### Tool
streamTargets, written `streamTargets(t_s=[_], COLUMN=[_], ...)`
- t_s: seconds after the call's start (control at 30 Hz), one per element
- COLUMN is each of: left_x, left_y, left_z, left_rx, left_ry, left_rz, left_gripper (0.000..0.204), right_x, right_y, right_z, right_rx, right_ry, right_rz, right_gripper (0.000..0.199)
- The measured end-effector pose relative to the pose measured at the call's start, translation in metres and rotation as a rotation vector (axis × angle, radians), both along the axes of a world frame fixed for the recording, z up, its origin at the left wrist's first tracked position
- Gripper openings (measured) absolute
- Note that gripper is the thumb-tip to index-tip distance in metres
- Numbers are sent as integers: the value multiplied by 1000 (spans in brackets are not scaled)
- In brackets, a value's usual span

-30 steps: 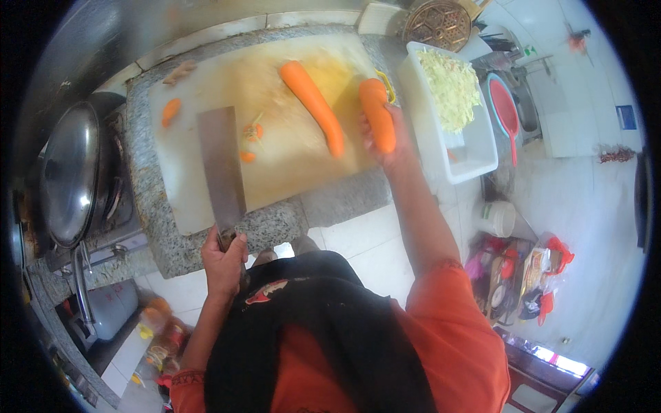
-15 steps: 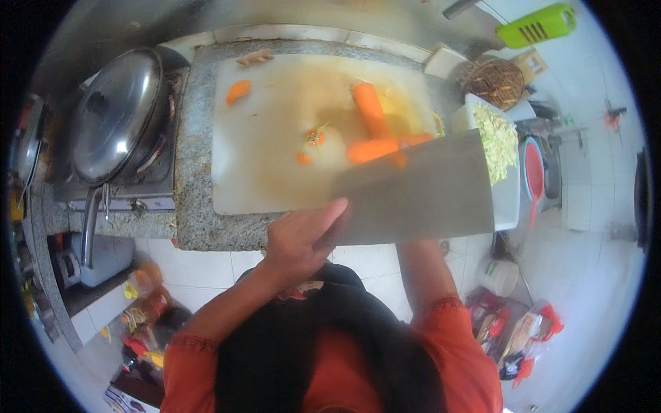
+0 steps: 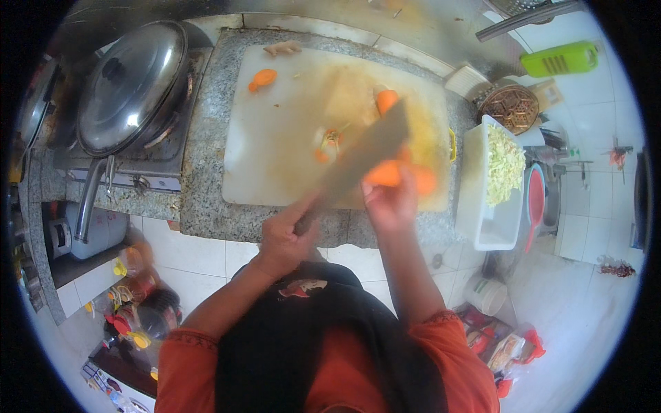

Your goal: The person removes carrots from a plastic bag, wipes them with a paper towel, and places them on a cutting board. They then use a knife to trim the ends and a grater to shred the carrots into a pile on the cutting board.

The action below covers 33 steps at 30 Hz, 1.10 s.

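Note:
My left hand (image 3: 281, 239) grips the handle of a broad cleaver (image 3: 363, 160), whose blade is raised and angled up to the right over the cutting board (image 3: 275, 148). My right hand (image 3: 389, 203) holds a carrot (image 3: 399, 175) up in the air, with the blade resting against it. A second carrot (image 3: 385, 101) lies on the board behind the blade. Small carrot scraps (image 3: 327, 143) sit mid-board, and a carrot end (image 3: 263, 78) lies near the far edge.
A lidded wok (image 3: 131, 86) sits on the stove at the left. A white rectangular tub with shredded cabbage (image 3: 505, 165) stands right of the board, beside a red basin (image 3: 536, 203). Bottles (image 3: 131, 303) stand on the floor lower left. The granite counter edge (image 3: 206, 217) runs below the board.
The cleaver has swung from flat and broadside to angled against the carrot. My right hand has lifted one carrot off the board. The view has shifted slightly.

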State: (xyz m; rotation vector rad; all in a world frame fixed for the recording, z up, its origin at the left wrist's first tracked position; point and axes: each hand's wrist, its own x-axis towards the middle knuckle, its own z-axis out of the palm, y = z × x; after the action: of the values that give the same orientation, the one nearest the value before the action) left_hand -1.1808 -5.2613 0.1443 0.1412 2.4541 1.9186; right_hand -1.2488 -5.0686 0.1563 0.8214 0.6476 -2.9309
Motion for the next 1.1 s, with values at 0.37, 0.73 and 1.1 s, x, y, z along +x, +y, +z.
streamTargets(t_s=[0.37, 0.73, 1.1], left_x=[11, -19, -35], left_y=[-29, -73, -75], left_z=[-6, -21, -21], left_rx=[62, -737, -887], left_ry=[-310, 171, 199], left_rz=[164, 135, 121], left_gripper=[52, 57, 57], right_x=[-51, -70, -57], right_y=[165, 157, 107], right_z=[-45, -48, -27], right_rx=[1779, 2282, 1885], right_ry=[-218, -437, 246], right_rz=[414, 435, 231], right_gripper=[36, 61, 29])
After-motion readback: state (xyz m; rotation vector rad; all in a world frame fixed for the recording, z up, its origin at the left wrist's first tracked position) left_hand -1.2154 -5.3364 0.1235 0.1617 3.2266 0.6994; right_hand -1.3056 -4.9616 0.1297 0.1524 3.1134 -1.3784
